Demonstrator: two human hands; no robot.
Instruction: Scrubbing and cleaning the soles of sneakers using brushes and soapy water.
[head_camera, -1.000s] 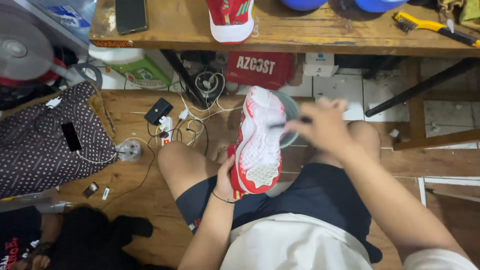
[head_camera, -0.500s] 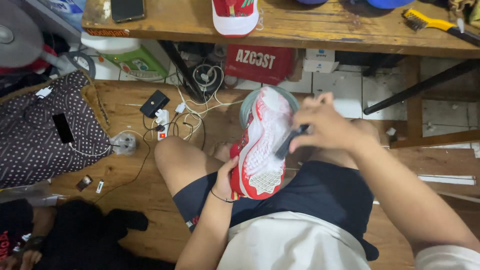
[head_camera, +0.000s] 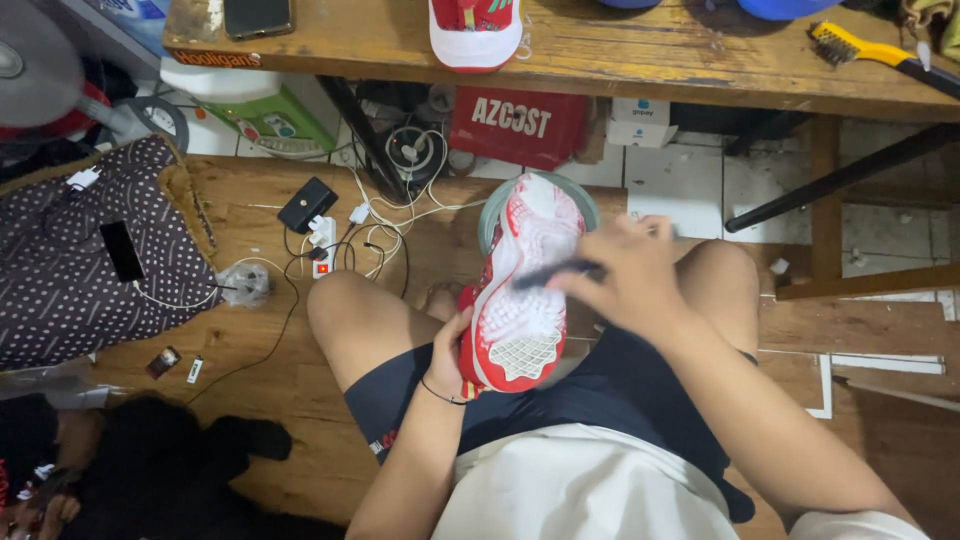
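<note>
Scrubbing the red-and-white sneaker (head_camera: 525, 290) goes best with short strokes that run along the sole's grooves while the shoe stays braced on the lap. The left hand (head_camera: 452, 350) cups the heel end from below, its fingers clamped on the sneaker's red edge, sole turned up toward the camera. The right hand (head_camera: 625, 275) lies across the middle of the sole with its fingers closed around a thin dark brush (head_camera: 555, 272), whose tip pokes out to the left of them, touching the white tread. Just beyond the fingers, past the toe of the shoe, sits a round grey-green basin (head_camera: 492, 210) on the wooden floor (head_camera: 290, 370); the toe overhangs its rim, so drips would likely fall inside if the shoe stays angled that way. To the left of the left hand lies a tangle of white cables and a power strip (head_camera: 322, 238), near enough that water flung off the bristles is a risk; strokes are better drawn toward the basin. Farther ahead, the wooden tabletop (head_camera: 640, 60) edge bears another red-and-white sneaker (head_camera: 475, 30) and a yellow-handled wire brush (head_camera: 865, 48). Open room lies right of the right hand, over the knee.
</note>
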